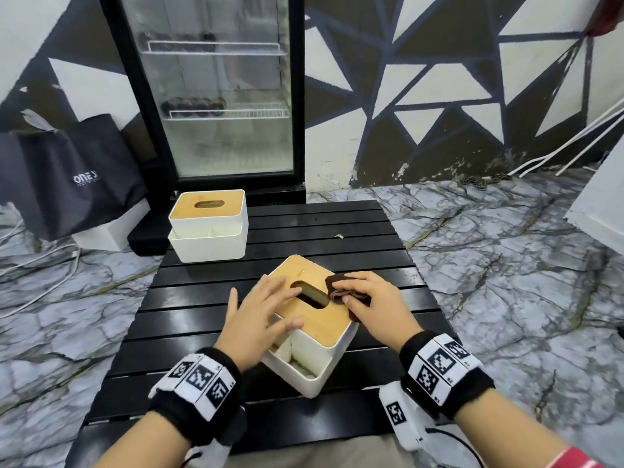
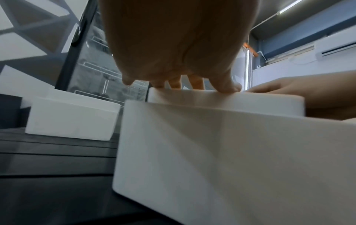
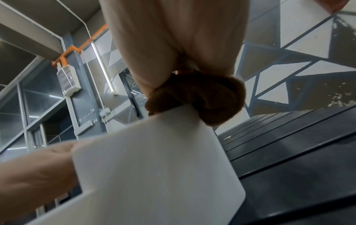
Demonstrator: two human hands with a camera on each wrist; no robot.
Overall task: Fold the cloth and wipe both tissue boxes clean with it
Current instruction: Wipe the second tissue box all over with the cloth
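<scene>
A white tissue box with a wooden lid (image 1: pixel 320 319) stands turned at an angle in the middle of the black slatted table (image 1: pixel 209 336). My left hand (image 1: pixel 260 312) lies on the lid's left side with straight, spread fingers, steadying the box (image 2: pixel 212 152). My right hand (image 1: pixel 371 302) grips a folded dark brown cloth (image 1: pixel 341 290) and holds it against the lid's right edge, beside the oval slot. In the right wrist view the cloth (image 3: pixel 198 97) bulges under my fingers at the box's top corner (image 3: pixel 154 159). A second, matching tissue box (image 1: pixel 209 224) stands at the table's far left (image 2: pixel 71 117).
A glass-door fridge (image 1: pixel 216 89) stands behind the table. A black tote bag (image 1: pixel 74 177) leans on the floor at the left. White cables (image 1: pixel 37 265) run over the marble floor. A small crumb (image 1: pixel 338 236) lies on the far slats.
</scene>
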